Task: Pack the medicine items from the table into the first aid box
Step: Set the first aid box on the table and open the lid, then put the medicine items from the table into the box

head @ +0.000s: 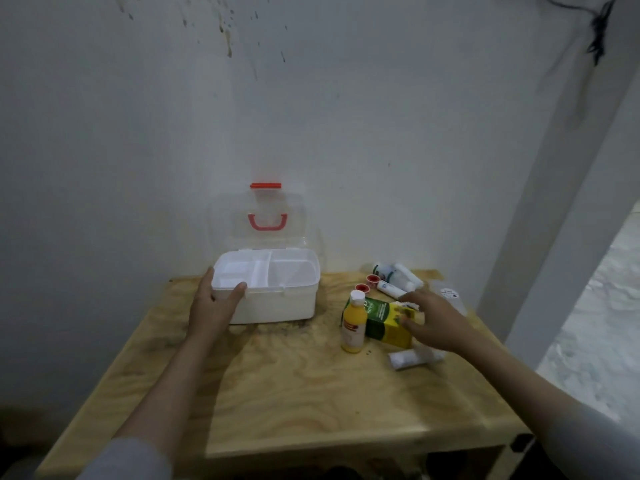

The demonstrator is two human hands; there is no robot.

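Dim, soft-focus frame; daylight enters at three o'clock, shadows fall toward nine, and wide-angle bending warps the edges.

A plywood table (294, 393) stands against a stained white wall (242, 116); at two o'clock, black cables (597, 32) hang beside a white pillar (540, 237).

Smooth plastic box (277, 303), grainy plywood table (294, 393)
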